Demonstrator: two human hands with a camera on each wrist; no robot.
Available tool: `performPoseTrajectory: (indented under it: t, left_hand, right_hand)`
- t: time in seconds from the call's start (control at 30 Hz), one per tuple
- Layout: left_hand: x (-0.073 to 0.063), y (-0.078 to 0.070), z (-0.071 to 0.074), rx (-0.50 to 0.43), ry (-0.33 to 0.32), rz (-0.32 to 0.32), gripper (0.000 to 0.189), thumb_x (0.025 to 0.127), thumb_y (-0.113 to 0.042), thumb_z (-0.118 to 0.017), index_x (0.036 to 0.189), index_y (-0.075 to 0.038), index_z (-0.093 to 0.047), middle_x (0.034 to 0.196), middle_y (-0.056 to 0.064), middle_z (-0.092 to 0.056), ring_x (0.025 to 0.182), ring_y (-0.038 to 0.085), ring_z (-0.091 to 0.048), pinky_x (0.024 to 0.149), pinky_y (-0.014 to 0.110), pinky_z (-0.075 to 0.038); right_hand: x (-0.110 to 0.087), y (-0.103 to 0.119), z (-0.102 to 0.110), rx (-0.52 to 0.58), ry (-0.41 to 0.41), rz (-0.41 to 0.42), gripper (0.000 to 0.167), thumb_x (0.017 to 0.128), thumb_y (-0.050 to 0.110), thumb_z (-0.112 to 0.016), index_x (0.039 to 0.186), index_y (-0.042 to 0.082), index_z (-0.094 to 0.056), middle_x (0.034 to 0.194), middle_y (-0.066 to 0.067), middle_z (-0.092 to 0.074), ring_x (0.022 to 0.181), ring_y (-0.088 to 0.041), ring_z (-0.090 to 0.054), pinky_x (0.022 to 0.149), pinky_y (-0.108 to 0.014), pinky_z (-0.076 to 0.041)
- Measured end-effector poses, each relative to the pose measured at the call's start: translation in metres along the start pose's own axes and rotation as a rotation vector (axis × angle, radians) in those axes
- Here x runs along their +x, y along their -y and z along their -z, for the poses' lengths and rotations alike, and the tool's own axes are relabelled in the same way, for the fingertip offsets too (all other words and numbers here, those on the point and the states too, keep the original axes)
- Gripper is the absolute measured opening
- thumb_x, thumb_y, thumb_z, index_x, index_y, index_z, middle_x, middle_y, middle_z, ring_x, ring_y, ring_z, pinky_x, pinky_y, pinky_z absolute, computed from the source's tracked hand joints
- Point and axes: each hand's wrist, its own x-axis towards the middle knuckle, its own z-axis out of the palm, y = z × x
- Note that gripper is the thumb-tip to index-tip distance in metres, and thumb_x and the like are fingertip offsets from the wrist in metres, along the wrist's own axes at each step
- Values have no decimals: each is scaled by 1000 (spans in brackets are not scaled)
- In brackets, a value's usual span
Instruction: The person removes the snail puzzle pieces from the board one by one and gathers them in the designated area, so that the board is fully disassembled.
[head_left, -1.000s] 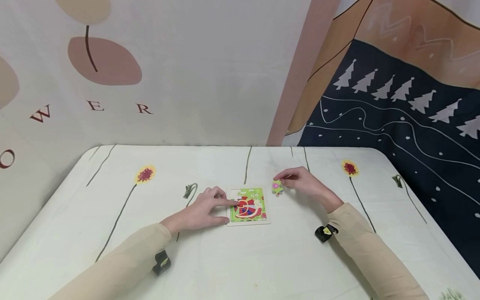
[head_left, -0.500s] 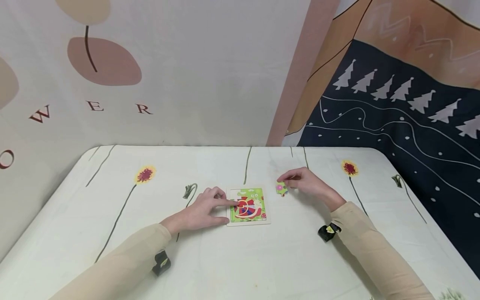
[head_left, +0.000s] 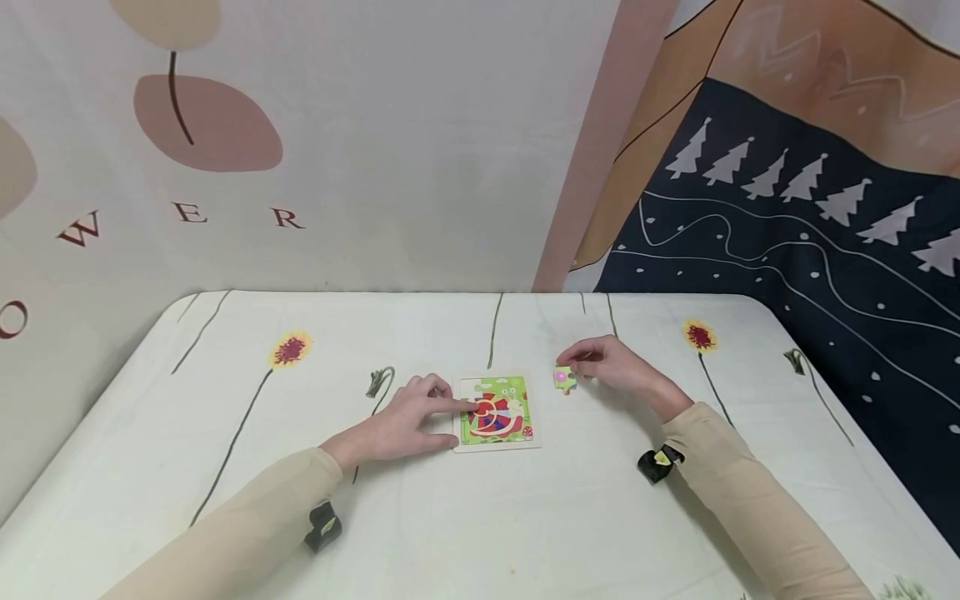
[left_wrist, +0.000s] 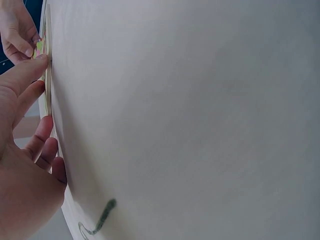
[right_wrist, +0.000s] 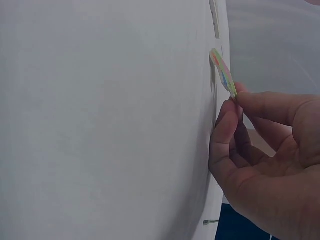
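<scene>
Pinching a small green puzzle piece (head_left: 564, 379) between the thumb and fingertips of my right hand (head_left: 611, 367), I am holding it tilted just above the table (head_left: 480, 517), a little to the right of the puzzle board (head_left: 496, 412) and apart from it; in the right wrist view the piece (right_wrist: 223, 73) is standing edge-on off the cloth, with my curled fingers (right_wrist: 225, 135) closing on its lower end. My left hand (head_left: 401, 423) is resting on the table at the board's left edge, its forefinger stretched straight out and pressing on the red and blue picture in the board, the other fingers loosely bent beside the frame. In the left wrist view the left hand (left_wrist: 25, 150) is lying along the thin wooden board (left_wrist: 47, 75). Both my arms are wearing beige sleeves (head_left: 247, 525)
</scene>
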Motion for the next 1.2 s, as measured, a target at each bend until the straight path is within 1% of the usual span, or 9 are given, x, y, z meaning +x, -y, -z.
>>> performPoseTrajectory:
  t: [0.23, 0.4, 0.63, 0.73, 0.83, 0.93, 1.07, 1.2]
  left_hand:
    - [1, 0, 0, 1, 1, -1, 47, 84, -25, -75, 130, -22, -64, 111, -2, -45, 95, 17, -37, 80, 36, -30]
    - [1, 1, 0, 0, -6, -9, 47, 84, -25, -75, 129, -21, -64, 110, -1, -45, 96, 18, -37, 79, 37, -31]
    - [0, -3, 0, 1, 5, 26, 47, 84, -23, -75, 130, -21, -64, 112, 0, -45, 97, 18, -37, 81, 37, -31]
    - [-1, -4, 1, 4, 7, 35, 47, 84, -22, -75, 130, -20, -64, 113, 0, -45, 97, 18, -37, 81, 37, -32]
    - [-2, -5, 1, 8, 3, 30, 47, 84, -21, -75, 129, -20, -64, 112, 1, -45, 96, 19, -37, 81, 38, -32]
    - [-2, -6, 1, 15, -2, 23, 46, 84, -20, -75, 128, -19, -65, 111, 2, -45, 95, 20, -37, 80, 38, -32]
    - [-1, -6, 1, 18, 1, 28, 45, 83, -20, -75, 128, -19, -65, 111, 3, -46, 95, 20, -37, 80, 37, -32]
    - [0, -7, 1, 10, 1, 32, 46, 83, -20, -75, 128, -19, -65, 111, 4, -45, 95, 21, -37, 80, 37, -32]
  right_hand:
    - [-1, -1, 1, -4, -3, -11, 22, 93, 1, -58, 113, -6, -66, 110, -17, -65, 92, -20, -56, 77, -30, -44]
    - [-1, -1, 3, -24, -23, -17, 22, 93, 4, -59, 112, -5, -67, 106, -15, -65, 88, -19, -56, 74, -30, -44]
    - [-1, -3, 4, -35, -33, -7, 22, 93, 5, -60, 112, -5, -67, 105, -16, -65, 86, -19, -56, 70, -29, -44]
    - [-1, -3, 4, -27, -37, -20, 23, 93, 6, -60, 113, -5, -67, 105, -15, -64, 86, -19, -55, 70, -30, -44]
    - [-2, -2, 3, -8, -40, -37, 23, 93, 6, -60, 113, -5, -66, 104, -15, -64, 85, -19, -55, 68, -30, -45]
    - [-3, 1, 2, 10, -33, -34, 23, 93, 5, -60, 113, -6, -66, 104, -16, -63, 84, -19, -55, 67, -29, -46]
    - [-3, 6, -2, 7, -19, -14, 23, 94, 5, -60, 113, -6, -66, 103, -15, -63, 85, -21, -56, 69, -29, -46]
    - [-2, 10, -6, -11, -9, 0, 22, 94, 6, -60, 112, -3, -67, 101, -12, -64, 86, -21, -56, 72, -30, -46]
